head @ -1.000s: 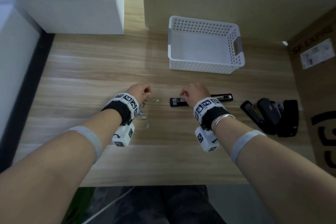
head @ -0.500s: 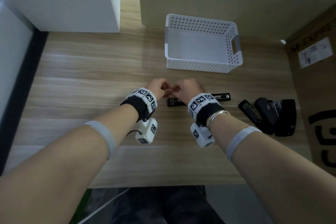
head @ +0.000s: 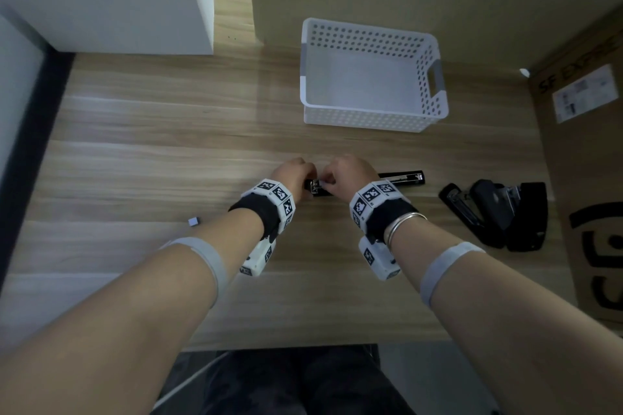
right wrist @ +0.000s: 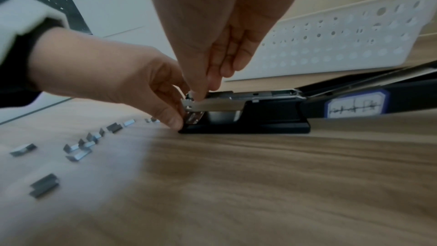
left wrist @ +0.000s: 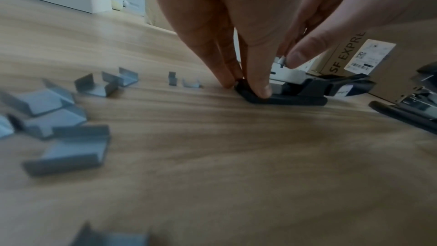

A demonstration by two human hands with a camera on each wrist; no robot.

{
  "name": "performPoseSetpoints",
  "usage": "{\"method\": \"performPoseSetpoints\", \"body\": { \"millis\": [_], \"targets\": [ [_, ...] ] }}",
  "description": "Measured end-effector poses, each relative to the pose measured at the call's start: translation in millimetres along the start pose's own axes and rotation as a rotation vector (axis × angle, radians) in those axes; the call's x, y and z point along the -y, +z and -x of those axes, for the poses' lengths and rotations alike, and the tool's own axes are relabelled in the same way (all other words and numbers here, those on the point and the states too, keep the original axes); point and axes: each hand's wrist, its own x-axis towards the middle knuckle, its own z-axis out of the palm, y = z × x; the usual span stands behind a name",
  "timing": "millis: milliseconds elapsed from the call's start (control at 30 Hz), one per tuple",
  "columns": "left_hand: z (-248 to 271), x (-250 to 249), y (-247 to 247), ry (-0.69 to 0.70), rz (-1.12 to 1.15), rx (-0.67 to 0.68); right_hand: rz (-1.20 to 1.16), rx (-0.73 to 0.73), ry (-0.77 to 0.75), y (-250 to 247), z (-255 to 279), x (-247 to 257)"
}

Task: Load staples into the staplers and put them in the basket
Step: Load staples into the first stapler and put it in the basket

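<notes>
A black stapler [head: 401, 178] lies opened flat on the wooden table [head: 168, 161], its metal magazine [right wrist: 220, 104] facing up. My left hand [left wrist: 246, 85] pinches the front end of the stapler's base [left wrist: 288, 99] between thumb and fingers. My right hand [right wrist: 198, 94] points down at the front of the magazine and pinches a small strip of staples [left wrist: 281, 60] there. Several loose staple strips [right wrist: 78, 147] lie on the table to the left. The white perforated basket [head: 371, 118] stands behind the hands with nothing in it.
More black staplers [head: 495, 212] lie opened at the right, beside a cardboard box [head: 586, 145]. One staple strip [head: 194, 221] sits left of my left forearm. A white cabinet [head: 135, 10] stands at the back left. The table's front edge is near my body.
My left hand left the loose staples, met the right hand, and now grips the stapler's front end. The right hand has come down onto the magazine with a staple strip.
</notes>
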Motion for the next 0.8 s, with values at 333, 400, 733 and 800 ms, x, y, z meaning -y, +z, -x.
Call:
{"method": "performPoseSetpoints", "body": {
  "millis": [333, 400, 733, 800],
  "targets": [
    [-6, 2, 2, -0.029, -0.013, 0.002, -0.131, 0.036, 0.057, 5, -13, -1],
    [-7, 2, 2, -0.033, -0.02, 0.006, -0.114, 0.023, 0.06, 4, -13, 0],
    [-12, -6, -2, -0.019, -0.127, 0.045, 0.122, 0.1, 0.302, -19, 7, -68],
    [-13, -8, -3, -0.015, -0.145, 0.051, 0.178, 0.171, 0.332, -17, 13, -84]
  ]
}}
